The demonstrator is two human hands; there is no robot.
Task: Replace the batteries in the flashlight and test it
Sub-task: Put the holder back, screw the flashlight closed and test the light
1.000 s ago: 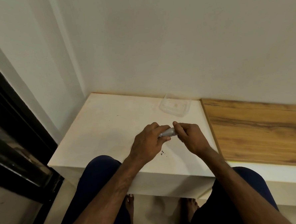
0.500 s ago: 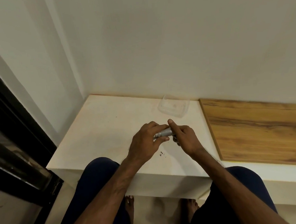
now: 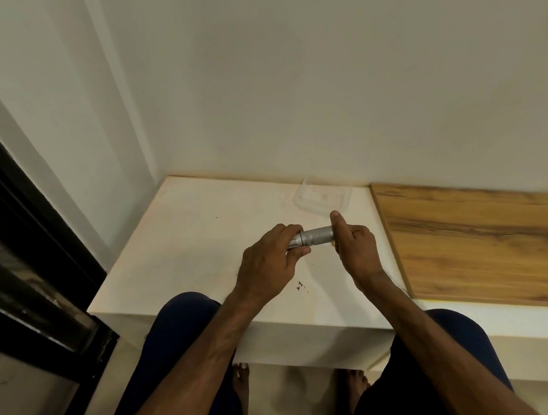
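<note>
A small silver flashlight (image 3: 316, 236) with a knurled barrel lies level between my two hands, a little above the white table (image 3: 204, 243). My left hand (image 3: 270, 265) grips its left end, fingers curled over it. My right hand (image 3: 355, 244) closes on the right end, thumb raised beside the barrel. Both ends of the flashlight are hidden by my fingers, and no batteries show.
A clear plastic container (image 3: 323, 196) sits at the table's back edge by the wall. A wooden surface (image 3: 476, 236) adjoins the table on the right. Small dark specks (image 3: 300, 286) lie on the table near my left wrist. A dark doorframe (image 3: 28, 254) stands left.
My hands have drawn slightly apart, so more of the silver barrel shows between them. The flashlight stays held at both ends over the same spot.
</note>
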